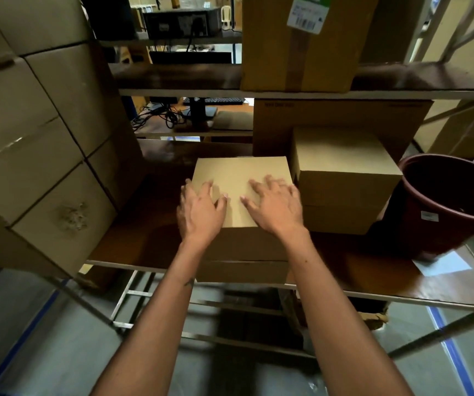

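A plain cardboard box (238, 172) stands on the dark wooden shelf (373, 267), its front face at the shelf's front edge. My left hand (200, 210) lies flat on the box's top near its left edge, fingers spread. On the right half of the top rests my right hand (275, 204), palm down with fingers straight. Neither hand curls round the box.
A second cardboard box (344, 178) stands just right of the first, a larger one (341, 115) behind it. A dark red plastic bucket (444, 212) sits tilted at the right. Stacked cartons (38, 132) fill the left. Another carton (301, 44) is on the upper shelf.
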Available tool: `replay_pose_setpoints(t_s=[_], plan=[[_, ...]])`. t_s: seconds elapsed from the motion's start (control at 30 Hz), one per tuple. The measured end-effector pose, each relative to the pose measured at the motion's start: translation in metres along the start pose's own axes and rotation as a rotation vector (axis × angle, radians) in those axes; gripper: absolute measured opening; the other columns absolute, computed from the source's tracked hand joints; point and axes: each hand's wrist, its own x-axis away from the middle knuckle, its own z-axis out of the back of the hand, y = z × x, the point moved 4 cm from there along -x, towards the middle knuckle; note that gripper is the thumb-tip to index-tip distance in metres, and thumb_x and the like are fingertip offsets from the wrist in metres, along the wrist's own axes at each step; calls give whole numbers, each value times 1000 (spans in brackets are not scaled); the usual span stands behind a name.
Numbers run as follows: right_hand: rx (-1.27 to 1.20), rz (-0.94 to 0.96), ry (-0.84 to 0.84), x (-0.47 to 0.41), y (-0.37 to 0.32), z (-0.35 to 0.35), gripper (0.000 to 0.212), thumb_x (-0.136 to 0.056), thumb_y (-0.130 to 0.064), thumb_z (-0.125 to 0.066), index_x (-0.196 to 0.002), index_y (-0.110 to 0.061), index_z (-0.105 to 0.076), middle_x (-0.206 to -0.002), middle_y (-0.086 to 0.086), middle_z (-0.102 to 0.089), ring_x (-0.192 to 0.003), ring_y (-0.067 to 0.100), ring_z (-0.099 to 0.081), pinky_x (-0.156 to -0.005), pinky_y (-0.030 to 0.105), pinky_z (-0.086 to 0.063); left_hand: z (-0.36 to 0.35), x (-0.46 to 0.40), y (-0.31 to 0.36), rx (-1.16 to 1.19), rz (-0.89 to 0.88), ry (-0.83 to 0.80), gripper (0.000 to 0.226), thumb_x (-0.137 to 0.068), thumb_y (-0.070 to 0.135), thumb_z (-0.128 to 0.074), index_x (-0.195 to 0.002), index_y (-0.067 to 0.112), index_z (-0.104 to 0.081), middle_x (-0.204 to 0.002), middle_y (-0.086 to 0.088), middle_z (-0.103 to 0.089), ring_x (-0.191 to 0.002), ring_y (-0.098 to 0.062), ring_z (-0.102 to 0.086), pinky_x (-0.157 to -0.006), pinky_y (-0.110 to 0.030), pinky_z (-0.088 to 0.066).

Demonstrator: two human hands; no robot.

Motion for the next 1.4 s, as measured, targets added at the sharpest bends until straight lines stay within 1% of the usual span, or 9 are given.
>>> replay_pose_setpoints(t_s=[0.1, 0.27, 0.37, 0.47, 0.6, 0.77, 0.9, 1.07, 1.4], plan=[[-44, -293, 8, 19, 26, 2, 77, -102, -82, -25, -169, -44, -19, -178, 25, -6, -164, 48, -9, -126, 67, -22, 3, -3, -4, 67, 154, -9, 84, -99, 69, -61, -163, 20, -38, -163, -24, -44, -149, -42, -46, -116, -56, -42], [-339, -185, 52, 34, 32, 2, 81, -103, -75, -45, -170, -38, -20, -161, 17, -39, -140, 39, -54, -107, 51, -51, 9, 8, -15, 202, 135, 110, 105, -88, 73, -75, -166, 19, -31, -155, -18, -56, -141, -38, -55, -110, -52, -48], [-451, -103, 145, 36, 35, 1, 88, -100, -74, -55, -170, -36, -18, -167, 13, -33, -146, 37, -48, -114, 55, -47, 13, 22, -22, 296, 86, 245, 116, -85, 69, -81, -172, 20, -22, -161, -15, -50, -147, -35, -49, -116, -52, -47], [-692, -6, 283, 44, 37, -5, 105, -97, -60, -72, -172, -36, -4, -171, 5, -24, -153, 26, -38, -117, 43, -41, 10, 30, -28, 441, 43, 340, 127, -82, 60, -88, -174, 18, -12, -165, -14, -39, -152, -30, -39, -125, -45, -37], [-774, -165, 318, 57, 50, -37, 123, -90, -31, -89, -173, -28, 1, -169, 4, -25, -151, 23, -39, -112, 31, -37, -29, 38, -40, 519, 53, 264, 127, -78, 40, -97, -174, 17, -16, -164, -8, -29, -151, -23, -36, -124, -33, -33], [-613, -268, 189, 70, 60, -84, 83, -99, -22, -78, -166, -16, -28, -162, 3, -38, -138, 26, -57, -108, 39, -51, -88, 46, -75, 396, 184, 92, 111, -84, 30, -94, -167, 7, -23, -166, -15, -30, -148, -36, -47, -117, -46, -49], [-542, -348, 177, 58, 66, -94, 52, -105, -21, -69, -150, -10, -46, -145, 10, -56, -124, 34, -67, -99, 42, -56, -107, 32, -80, 349, 228, -34, 108, -91, 27, -87, -170, 4, -16, -169, -19, -33, -151, -40, -45, -120, -47, -47], [-427, -447, 198, 27, 78, -85, 39, -104, -21, -70, -136, -9, -52, -131, 14, -64, -113, 37, -72, -91, 46, -61, -109, -9, -65, 354, 155, -226, 118, -94, 52, -79, -173, 5, -5, -178, -18, -18, -162, -38, -27, -127, -46, -33], [-236, -542, 176, -19, 103, -76, 25, -106, -31, -69, -114, -8, -65, -110, 17, -76, -102, 37, -76, -83, 46, -63, -134, -50, -52, 415, 78, -356, 124, -95, 47, -81, -172, 11, 9, -180, -17, -5, -165, -38, -17, -130, -48, -28]])
